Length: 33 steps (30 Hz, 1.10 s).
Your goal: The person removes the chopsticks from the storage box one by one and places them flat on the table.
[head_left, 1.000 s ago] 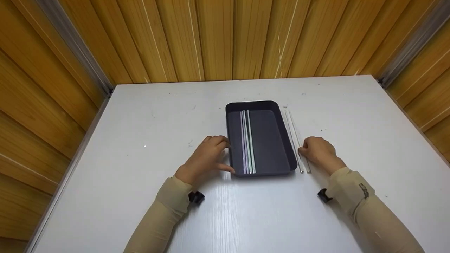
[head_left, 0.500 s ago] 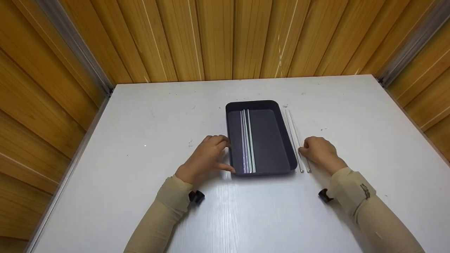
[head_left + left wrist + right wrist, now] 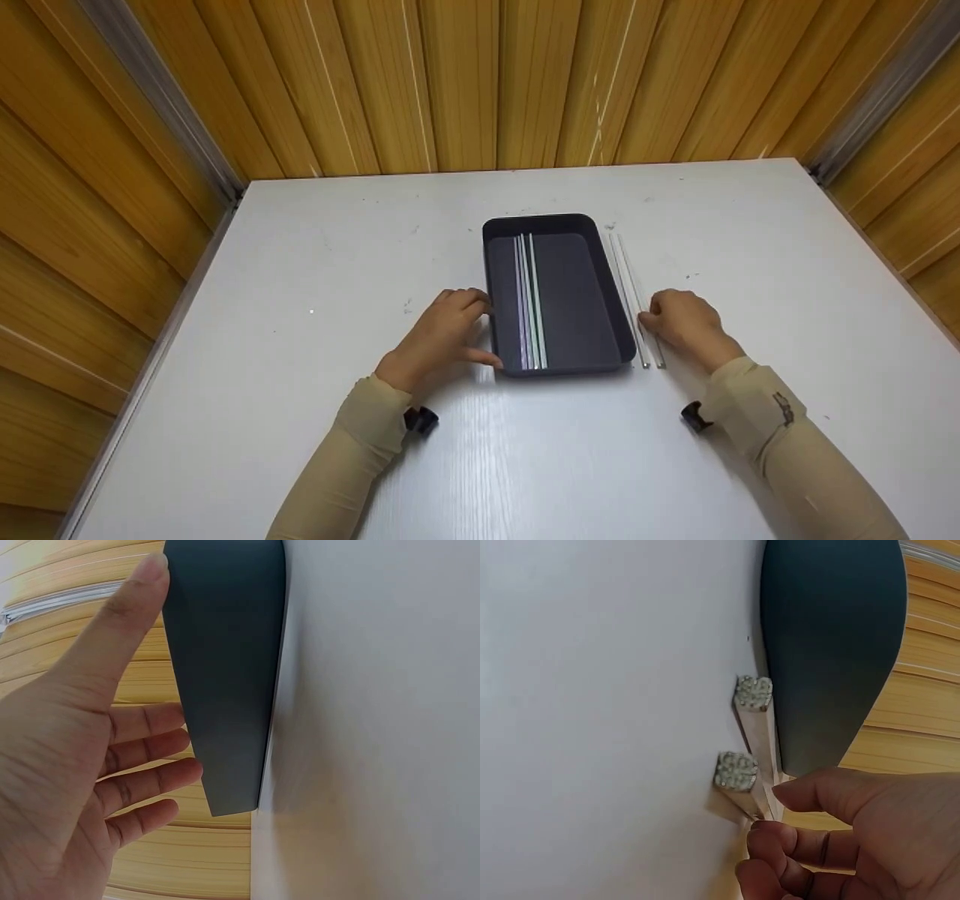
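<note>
Here, left grip (image 3: 446, 326) spread (touching tray (image 3: 581, 300)); right grip (image 3: 684, 322) pinches outer stick (image 3: 631, 274).

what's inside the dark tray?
The dark tray holds several thin sticks, purple and pale green, lying lengthwise on its left half. Right of them, the floor shows. Whatever is directly under the sticks is covered.

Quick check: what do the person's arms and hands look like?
The left sleeve and right sleeve are beige; the right one bears a dark marking. Each has a black fitting at the inner wrist. The left hand and right hand wear no gloves.
</note>
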Tool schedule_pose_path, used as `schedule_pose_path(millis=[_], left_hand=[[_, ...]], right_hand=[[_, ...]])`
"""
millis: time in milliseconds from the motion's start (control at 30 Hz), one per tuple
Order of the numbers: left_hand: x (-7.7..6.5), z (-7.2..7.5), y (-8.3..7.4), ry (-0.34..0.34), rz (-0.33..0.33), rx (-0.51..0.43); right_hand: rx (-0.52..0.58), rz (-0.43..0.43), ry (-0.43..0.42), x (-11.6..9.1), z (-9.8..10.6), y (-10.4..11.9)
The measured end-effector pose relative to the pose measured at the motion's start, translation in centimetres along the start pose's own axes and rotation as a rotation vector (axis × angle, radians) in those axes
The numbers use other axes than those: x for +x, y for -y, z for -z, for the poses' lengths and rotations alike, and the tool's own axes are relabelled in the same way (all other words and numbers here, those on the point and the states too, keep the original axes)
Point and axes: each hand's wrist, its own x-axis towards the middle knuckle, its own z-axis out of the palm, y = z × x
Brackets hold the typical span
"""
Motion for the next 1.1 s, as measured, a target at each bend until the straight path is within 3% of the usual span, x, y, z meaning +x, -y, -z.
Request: schedule_pose_path(millis=[467, 1100], left_hand=[[0.0, 0.0, -0.1, 0.008, 0.008, -0.003], [0.5, 0.2, -0.2, 0.047, 0.03, 0.023]], right_hand=[[0.028, -0.015, -0.048, -0.2, 0.9, 0.8], [0.103, 0.134, -0.271, -1.1, 2.0, 3.5]])
